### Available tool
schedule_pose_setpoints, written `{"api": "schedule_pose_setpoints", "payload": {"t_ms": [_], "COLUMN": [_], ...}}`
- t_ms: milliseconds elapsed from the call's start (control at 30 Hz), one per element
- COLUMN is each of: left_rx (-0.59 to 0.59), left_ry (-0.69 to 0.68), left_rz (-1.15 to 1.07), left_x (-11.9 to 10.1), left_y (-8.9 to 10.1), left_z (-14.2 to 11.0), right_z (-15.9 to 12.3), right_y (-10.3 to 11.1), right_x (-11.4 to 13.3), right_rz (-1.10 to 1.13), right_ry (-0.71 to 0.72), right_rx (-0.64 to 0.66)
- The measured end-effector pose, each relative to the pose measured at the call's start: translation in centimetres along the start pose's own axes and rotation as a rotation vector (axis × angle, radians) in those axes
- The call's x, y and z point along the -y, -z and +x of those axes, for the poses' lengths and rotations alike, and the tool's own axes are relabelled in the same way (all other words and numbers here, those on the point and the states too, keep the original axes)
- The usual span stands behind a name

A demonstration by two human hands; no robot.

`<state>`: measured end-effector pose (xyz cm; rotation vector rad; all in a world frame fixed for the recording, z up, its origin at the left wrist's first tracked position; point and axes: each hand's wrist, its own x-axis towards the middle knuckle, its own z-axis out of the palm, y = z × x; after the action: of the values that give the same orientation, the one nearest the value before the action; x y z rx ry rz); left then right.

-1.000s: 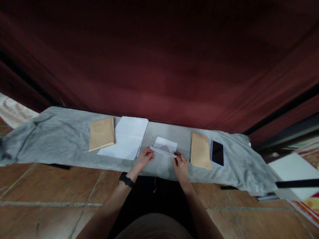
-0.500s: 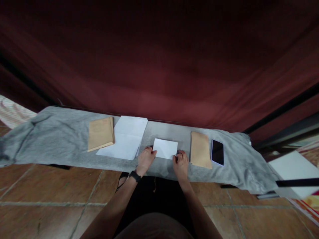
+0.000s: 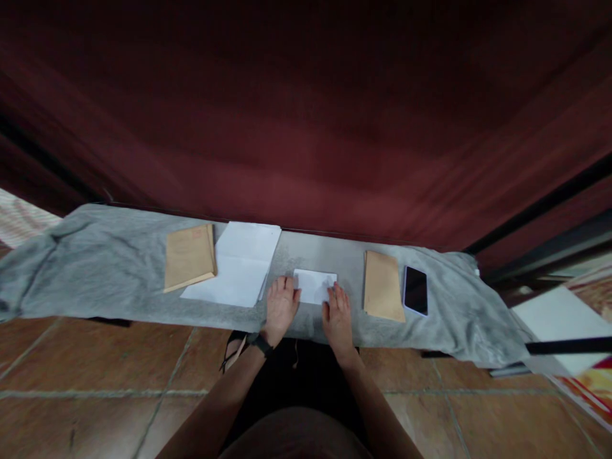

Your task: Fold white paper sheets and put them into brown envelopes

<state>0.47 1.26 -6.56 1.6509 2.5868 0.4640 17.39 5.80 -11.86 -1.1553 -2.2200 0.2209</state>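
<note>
A folded sheet of white paper (image 3: 314, 287) lies flat on the grey cloth between my hands. My left hand (image 3: 281, 309) rests at its left edge with the fingers stretched forward and the thumb touching the paper. On the right edge lies my right hand (image 3: 338, 319), palm down, its fingers extended and the thumb apart from them. Neither hand is closed round anything. Larger white sheets (image 3: 243, 264) are stacked just left of my left hand, the top one with a crease across it.
Brown envelopes (image 3: 190, 258) lie at the left, touching the white sheets. More brown envelopes (image 3: 384, 287) lie right of my right hand, beside a phone (image 3: 415, 291). Grey cloth (image 3: 115, 268) covers the narrow bench. A dark red panel (image 3: 306, 159) rises behind it.
The raised paper flap has come down flat onto the lower part, leaving a smaller folded rectangle. Both hands have gone from pinching the edges to lying flat with extended fingers.
</note>
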Motion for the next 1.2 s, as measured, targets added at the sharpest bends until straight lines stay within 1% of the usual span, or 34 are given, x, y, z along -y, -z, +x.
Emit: {"api": "schedule_pose_setpoints", "payload": {"t_ms": [67, 133, 167, 233, 400, 567, 667, 900, 1067, 1200], "left_rx": [-0.03, 0.012, 0.036, 0.067, 0.054, 0.004, -0.024, -0.061, -0.065, -0.071], "left_ry": [-0.197, -0.36, -0.4, -0.429, -0.423, -0.342, -0.287, -0.153, -0.1, -0.083], "left_rz": [-0.055, -0.097, -0.101, -0.09, -0.032, 0.03, 0.023, -0.018, -0.023, -0.009], "left_x": [-0.3, -0.4, -0.5, -0.3, 0.3, 0.8, 1.0, 1.1, 1.4, 1.6], "left_y": [-1.1, -2.3, -2.8, -3.4, -3.4, -3.5, -3.7, -3.7, -3.9, -3.9], "left_z": [-0.7, -1.4, -1.8, -2.3, -2.9, -3.7, -4.1, -4.7, -4.9, -5.0], "right_z": [-0.2, -0.4, -0.6, -0.8, -1.5, -2.0, -2.3, -3.0, -3.4, -3.6], "right_y": [-0.1, -0.1, -0.1, 0.1, 0.5, 0.8, 0.8, 1.1, 1.2, 1.2], "right_x": [1.0, 1.8, 2.1, 2.2, 1.7, 1.2, 0.9, 0.2, -0.2, -0.4], "right_rz": [0.02, 0.025, 0.021, -0.002, -0.074, -0.09, -0.101, -0.143, -0.154, -0.147], "right_ry": [0.061, 0.107, 0.122, 0.129, 0.113, 0.086, 0.047, 0.006, -0.014, -0.022], "right_rx": [0.069, 0.131, 0.156, 0.184, 0.194, 0.154, 0.116, 0.088, 0.077, 0.073]}}
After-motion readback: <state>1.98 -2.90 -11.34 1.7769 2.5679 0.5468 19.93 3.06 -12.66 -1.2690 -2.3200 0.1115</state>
